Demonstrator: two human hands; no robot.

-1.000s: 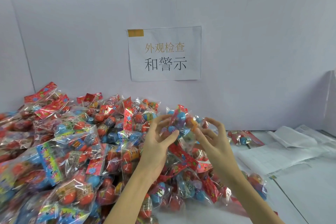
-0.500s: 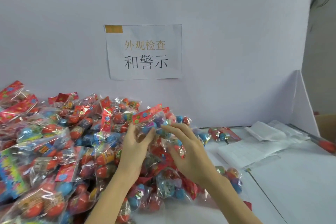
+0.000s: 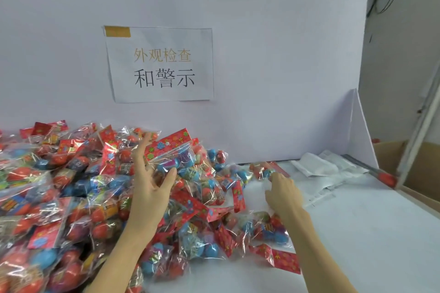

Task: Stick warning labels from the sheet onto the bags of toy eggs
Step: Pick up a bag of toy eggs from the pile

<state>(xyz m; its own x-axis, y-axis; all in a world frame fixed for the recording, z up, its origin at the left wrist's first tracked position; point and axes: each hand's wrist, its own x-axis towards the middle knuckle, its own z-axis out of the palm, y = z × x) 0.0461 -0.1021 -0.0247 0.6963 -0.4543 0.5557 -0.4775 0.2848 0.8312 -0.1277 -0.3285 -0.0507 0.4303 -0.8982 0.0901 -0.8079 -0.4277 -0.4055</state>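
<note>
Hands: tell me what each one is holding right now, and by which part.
The left hand holds one bag of toy eggs, thumb and fingers at its left edge, just below the red header card. The right hand holds nothing; it reaches toward a small bag on the table.

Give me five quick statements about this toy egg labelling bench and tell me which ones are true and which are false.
1. The left hand holds a bag of toy eggs with a red header card. True.
2. The right hand is pinching a label above the pile. False: it reaches over the white table toward a small bag lying there, and no label shows in its fingers.
3. The pile of bags lies on the person's left side. True.
4. The paper sheets lie under the pile. False: they lie on the table to the right, near the back wall.
5. The sign on the wall is blank. False: it carries printed characters.
</note>
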